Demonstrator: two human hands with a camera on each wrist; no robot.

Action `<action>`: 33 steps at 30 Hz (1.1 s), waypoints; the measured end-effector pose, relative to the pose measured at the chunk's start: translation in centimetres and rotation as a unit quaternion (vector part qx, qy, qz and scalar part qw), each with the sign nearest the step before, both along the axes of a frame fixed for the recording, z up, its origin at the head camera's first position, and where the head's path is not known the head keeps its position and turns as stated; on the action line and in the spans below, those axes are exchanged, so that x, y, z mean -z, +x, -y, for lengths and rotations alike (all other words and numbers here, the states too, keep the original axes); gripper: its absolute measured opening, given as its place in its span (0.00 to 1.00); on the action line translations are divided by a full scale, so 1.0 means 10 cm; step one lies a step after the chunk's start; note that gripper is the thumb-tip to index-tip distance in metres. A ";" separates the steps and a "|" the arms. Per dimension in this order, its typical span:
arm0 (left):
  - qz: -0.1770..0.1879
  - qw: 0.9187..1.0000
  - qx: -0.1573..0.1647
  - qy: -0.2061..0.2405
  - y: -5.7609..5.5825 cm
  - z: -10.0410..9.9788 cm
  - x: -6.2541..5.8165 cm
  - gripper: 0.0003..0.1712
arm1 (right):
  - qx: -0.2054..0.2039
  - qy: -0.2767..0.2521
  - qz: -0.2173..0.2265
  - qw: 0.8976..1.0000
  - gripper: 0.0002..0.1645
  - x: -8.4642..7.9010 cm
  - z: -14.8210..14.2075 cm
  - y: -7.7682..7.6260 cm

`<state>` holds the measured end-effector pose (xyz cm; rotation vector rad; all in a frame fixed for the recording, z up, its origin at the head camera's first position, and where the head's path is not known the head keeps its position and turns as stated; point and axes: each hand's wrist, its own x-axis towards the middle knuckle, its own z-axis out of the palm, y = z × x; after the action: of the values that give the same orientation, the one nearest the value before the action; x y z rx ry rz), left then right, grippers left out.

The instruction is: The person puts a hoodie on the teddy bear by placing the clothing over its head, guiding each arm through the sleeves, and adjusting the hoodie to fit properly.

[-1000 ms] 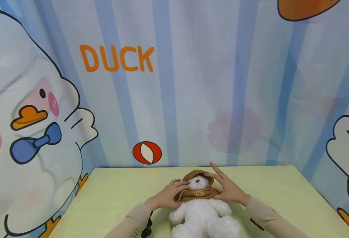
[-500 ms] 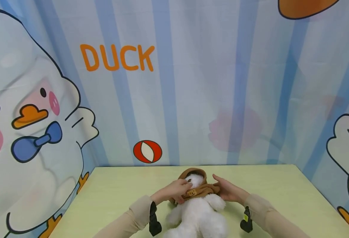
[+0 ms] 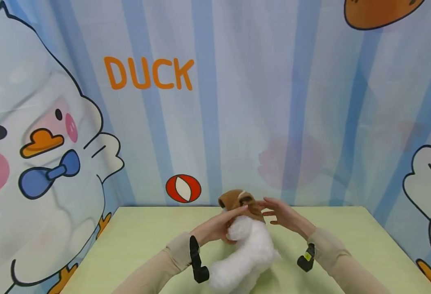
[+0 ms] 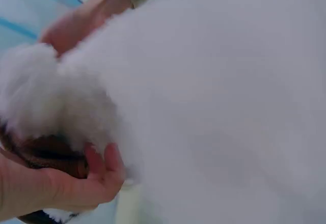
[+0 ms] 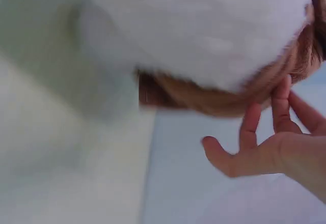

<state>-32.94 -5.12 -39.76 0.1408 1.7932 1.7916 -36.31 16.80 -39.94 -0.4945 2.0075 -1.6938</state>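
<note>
Soft, even light; wrist views hazy, apparently motion-blurred.

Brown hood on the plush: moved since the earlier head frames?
Yes, upward in the head view: the brown hood's top now rises above the far edge of the table; earlier it sat below that edge.

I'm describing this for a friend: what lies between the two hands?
In the head view, brown cloth and the upper part of the white stuffed toy lie between the left hand and right hand.
</note>
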 end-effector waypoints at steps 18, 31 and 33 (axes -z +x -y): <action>-0.417 0.847 -0.048 -0.327 -0.22 0.14 0.50 0.47 | -0.030 0.160 -0.340 0.926 0.31 0.50 -0.03 -0.05; -0.576 0.605 -0.004 -0.550 0.02 -0.19 0.64 0.22 | -0.033 0.304 -0.507 0.806 0.11 0.67 0.20 0.15; -0.597 0.595 -0.002 -0.537 0.04 -0.19 0.69 0.14 | -0.033 0.297 -0.502 0.812 0.07 0.71 0.23 0.20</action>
<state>-32.58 -3.26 -46.69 0.9866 3.4023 0.0282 -34.28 14.49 -47.02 -1.3828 2.9861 -0.6254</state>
